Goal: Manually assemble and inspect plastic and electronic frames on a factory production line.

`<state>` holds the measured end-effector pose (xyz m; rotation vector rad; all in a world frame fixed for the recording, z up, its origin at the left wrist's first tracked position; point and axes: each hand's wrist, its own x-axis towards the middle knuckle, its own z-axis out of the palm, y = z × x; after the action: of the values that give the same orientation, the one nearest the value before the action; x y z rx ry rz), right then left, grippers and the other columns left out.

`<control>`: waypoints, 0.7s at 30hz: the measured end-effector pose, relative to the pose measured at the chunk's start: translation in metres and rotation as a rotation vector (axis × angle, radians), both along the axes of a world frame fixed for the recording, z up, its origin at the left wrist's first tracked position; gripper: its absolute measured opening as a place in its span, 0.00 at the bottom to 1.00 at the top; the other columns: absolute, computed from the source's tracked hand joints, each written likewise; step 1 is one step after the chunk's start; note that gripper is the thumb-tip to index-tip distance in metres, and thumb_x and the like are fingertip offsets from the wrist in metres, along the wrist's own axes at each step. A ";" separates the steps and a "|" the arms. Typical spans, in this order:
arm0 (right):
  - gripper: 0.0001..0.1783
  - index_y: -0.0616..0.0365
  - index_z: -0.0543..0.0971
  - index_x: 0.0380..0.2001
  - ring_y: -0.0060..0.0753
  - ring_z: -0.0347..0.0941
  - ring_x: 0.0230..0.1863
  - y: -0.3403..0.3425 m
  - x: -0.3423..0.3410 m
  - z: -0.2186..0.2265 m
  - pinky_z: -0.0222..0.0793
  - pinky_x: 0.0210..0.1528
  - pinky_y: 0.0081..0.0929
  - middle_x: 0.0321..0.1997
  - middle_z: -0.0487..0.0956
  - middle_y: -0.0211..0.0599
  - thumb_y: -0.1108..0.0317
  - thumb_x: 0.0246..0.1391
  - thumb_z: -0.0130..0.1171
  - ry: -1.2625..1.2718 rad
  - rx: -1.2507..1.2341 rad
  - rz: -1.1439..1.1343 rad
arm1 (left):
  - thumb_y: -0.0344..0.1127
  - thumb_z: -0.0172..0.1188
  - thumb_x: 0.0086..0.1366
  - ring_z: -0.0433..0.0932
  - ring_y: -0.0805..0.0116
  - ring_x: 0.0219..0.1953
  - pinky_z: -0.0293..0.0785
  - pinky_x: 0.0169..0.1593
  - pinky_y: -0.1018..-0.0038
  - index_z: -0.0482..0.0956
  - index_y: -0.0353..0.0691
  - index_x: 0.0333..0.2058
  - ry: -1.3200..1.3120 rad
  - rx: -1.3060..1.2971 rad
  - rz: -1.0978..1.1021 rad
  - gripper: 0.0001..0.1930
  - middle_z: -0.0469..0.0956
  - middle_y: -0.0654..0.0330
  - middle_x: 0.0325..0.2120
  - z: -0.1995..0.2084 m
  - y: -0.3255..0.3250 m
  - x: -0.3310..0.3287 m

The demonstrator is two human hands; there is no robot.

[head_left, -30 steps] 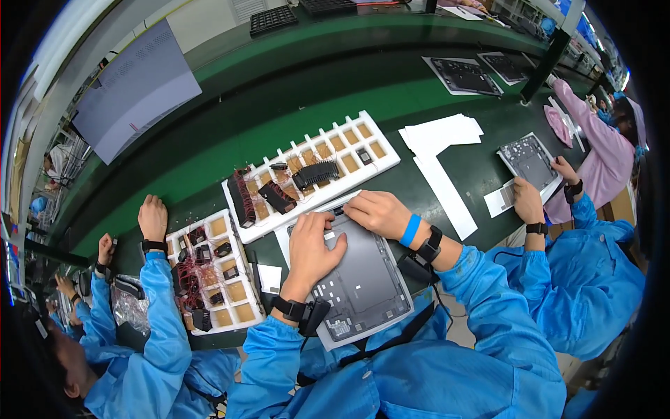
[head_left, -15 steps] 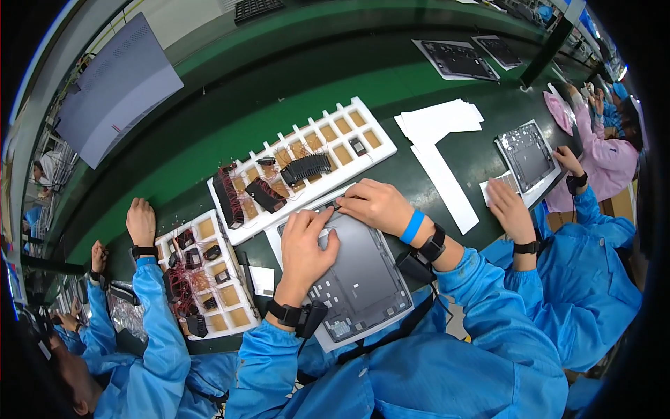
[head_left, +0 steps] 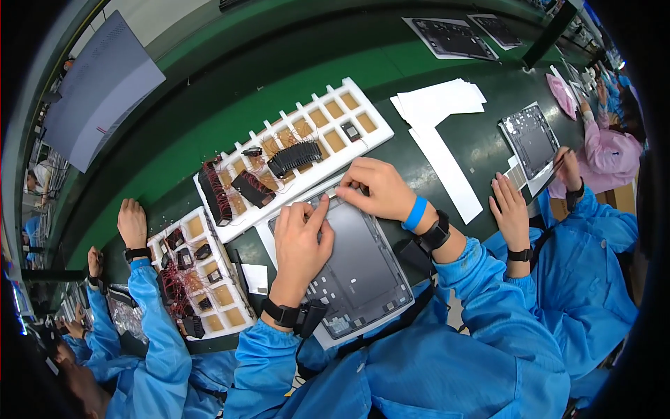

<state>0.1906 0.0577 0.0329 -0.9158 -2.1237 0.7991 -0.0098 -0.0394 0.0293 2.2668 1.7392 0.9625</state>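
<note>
A thin dark-grey tablet-like housing [head_left: 359,269] lies in front of me on a white sheet, its open inner side facing up. My left hand [head_left: 303,237] rests over its far left part, index finger stretched to the far edge and thumb apart. Just right of that fingertip, my right hand [head_left: 380,188] has its fingers pinched together at the far edge. Something small and dark shows between those fingers, too hidden to name. Beyond my hands stands a white foam tray [head_left: 363,143] holding rows of small black wired parts [head_left: 294,158].
Another foam tray [head_left: 241,314] with wired parts is at left, near a co-worker's hand [head_left: 131,222]. A black pen [head_left: 239,269] lies beside it. White sheets [head_left: 447,171] lie at right, before a second housing [head_left: 534,143] with a co-worker's hands. More housings [head_left: 453,38] lie far back.
My right hand has shifted slightly up and right along the housing's far edge, its fingers now more curled. My left hand has moved slightly left and down, its index finger straighter.
</note>
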 end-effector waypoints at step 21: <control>0.10 0.58 0.84 0.36 0.46 0.78 0.43 0.002 0.002 -0.011 0.76 0.46 0.39 0.39 0.79 0.41 0.66 0.52 0.70 -0.030 0.042 -0.048 | 0.32 0.65 0.62 0.73 0.57 0.40 0.70 0.44 0.63 0.81 0.40 0.58 0.204 0.022 -0.020 0.24 0.72 0.58 0.36 0.000 -0.002 0.004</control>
<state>0.1926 0.0597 0.0217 -0.9584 -2.1281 0.7178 -0.0062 -0.0416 0.0297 2.4674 1.7855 0.7739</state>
